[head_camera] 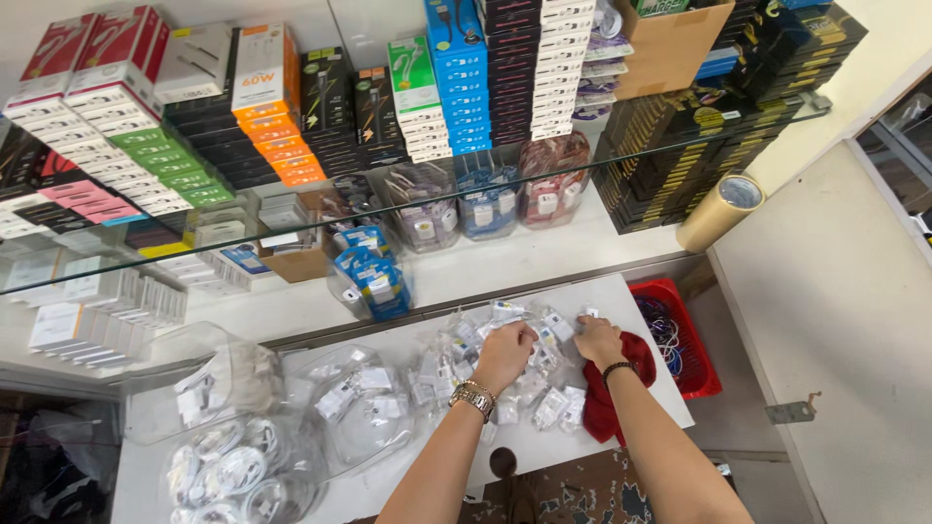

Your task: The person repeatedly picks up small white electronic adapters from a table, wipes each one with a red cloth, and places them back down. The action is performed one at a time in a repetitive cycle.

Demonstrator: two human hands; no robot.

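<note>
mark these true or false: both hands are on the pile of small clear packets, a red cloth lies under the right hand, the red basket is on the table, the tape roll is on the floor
1. Both hands, left and right, are on the pile of small clear packets. True.
2. A red cloth lies under the right hand. True.
3. The red basket is on the table. False: it sits beside it, lower down.
4. The tape roll is on the floor. False: it lies on the white shelf.
</note>
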